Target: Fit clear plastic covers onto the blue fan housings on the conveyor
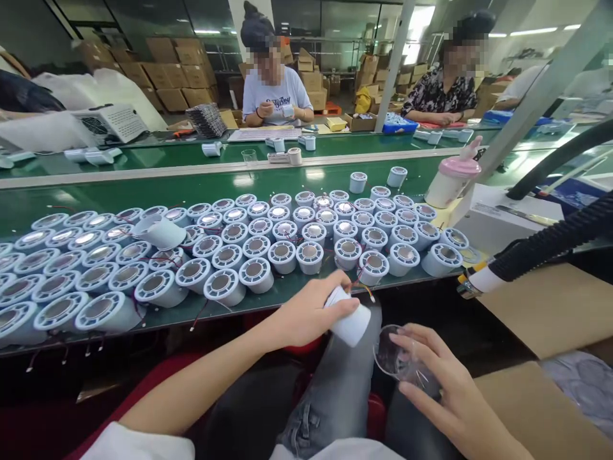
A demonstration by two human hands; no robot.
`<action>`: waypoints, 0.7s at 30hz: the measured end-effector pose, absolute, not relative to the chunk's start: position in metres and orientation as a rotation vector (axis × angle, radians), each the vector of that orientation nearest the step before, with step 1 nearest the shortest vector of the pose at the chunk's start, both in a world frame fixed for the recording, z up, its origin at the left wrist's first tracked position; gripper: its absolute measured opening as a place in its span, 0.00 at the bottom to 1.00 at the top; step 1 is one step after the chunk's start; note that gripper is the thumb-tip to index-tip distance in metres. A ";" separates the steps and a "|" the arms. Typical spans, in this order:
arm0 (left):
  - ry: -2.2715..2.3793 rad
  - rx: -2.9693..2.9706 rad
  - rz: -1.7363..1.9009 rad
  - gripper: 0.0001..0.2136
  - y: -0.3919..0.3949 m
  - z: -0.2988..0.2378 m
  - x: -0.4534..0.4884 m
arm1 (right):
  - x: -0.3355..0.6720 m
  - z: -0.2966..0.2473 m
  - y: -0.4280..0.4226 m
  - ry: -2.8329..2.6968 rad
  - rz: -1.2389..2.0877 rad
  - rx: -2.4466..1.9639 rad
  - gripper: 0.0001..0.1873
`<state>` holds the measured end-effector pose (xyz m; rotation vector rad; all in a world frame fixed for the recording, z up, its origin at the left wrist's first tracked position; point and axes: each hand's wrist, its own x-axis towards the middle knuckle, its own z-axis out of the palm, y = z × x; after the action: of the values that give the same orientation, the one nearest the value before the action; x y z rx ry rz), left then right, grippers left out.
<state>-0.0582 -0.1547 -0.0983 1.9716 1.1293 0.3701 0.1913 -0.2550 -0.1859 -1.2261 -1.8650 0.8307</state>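
Note:
My left hand [318, 310] is wrapped round a light-blue cylindrical housing [352, 319], held tilted over my lap, with thin wires and a small connector at its upper end. In my right hand [438, 377] is a clear plastic cup [395, 354], its round opening turned toward the housing. The cup and the housing are apart. Many similar housings [223, 284] stand in rows on the green bench just beyond my hands, with metal discs in their slotted tops and thin wires between them.
A flexible black hose [550, 239] with a metal tip reaches in from the right. Below it lies an open cardboard box [550, 306] holding clear plastic pieces. A pink-lidded bottle [453, 179] stands on the green bench [191, 185]. Across it, a person [278, 96] handles a small part.

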 end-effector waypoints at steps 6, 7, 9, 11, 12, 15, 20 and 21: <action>0.789 1.448 0.128 0.16 -0.171 -0.128 -0.051 | 0.168 -0.149 -0.237 -2.309 0.002 -1.222 0.27; 0.786 1.517 0.156 0.15 -0.172 -0.132 -0.050 | 0.166 -0.147 -0.235 -2.342 -0.006 -1.264 0.27; 0.799 1.676 0.233 0.13 -0.175 -0.136 -0.048 | 0.163 -0.145 -0.231 -2.408 0.039 -1.345 0.23; 0.811 1.788 0.274 0.12 -0.178 -0.135 -0.047 | 0.163 -0.146 -0.229 -2.455 0.138 -1.390 0.18; 0.809 1.817 0.279 0.11 -0.179 -0.135 -0.047 | 0.164 -0.147 -0.229 -2.465 0.225 -1.397 0.17; 0.816 1.863 0.310 0.09 -0.185 -0.131 -0.047 | 0.169 -0.147 -0.229 -2.409 0.622 -1.378 0.11; 0.935 1.888 0.473 0.17 -0.189 -0.135 -0.047 | 0.172 -0.143 -0.230 -2.081 1.149 -1.303 0.08; 0.927 1.889 0.498 0.23 -0.190 -0.138 -0.048 | 0.172 -0.142 -0.231 -2.007 1.189 -1.297 0.11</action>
<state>-0.0478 -0.1895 -0.1382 1.8894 0.9265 0.4985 0.1716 -0.2305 -0.1422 -1.2970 -2.0072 1.1895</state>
